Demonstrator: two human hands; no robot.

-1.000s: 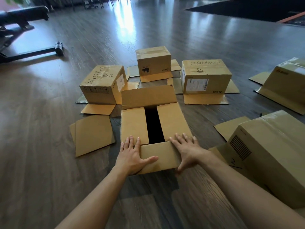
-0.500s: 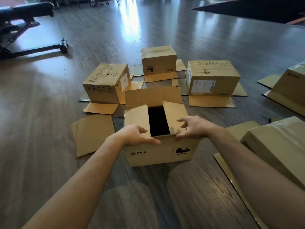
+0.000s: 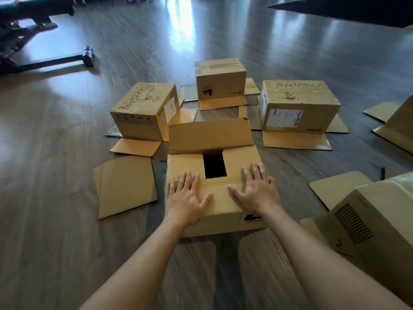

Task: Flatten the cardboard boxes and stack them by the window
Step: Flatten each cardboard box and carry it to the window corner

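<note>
Dark wood-plank floor (image 3: pixel 67 253), window glare at 12 o'clock. Left hand (image 3: pixel 186 195) and right hand (image 3: pixel 257 190) flat, fingers straight, pressing cardboard box (image 3: pixel 214 204) flaps. Upturned boxes from 10 to 2 o'clock.

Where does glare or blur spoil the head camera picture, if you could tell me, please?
Head view: bright window glare streaks the floor at the top; the forearms at the bottom edge look stretched by the wide lens; both hands, left and right, and the box under them stay fairly sharp.

Glossy dark wood floor (image 3: pixel 67 220) reflects daylight; a black bench (image 3: pixel 33 10) stands far left.
</note>
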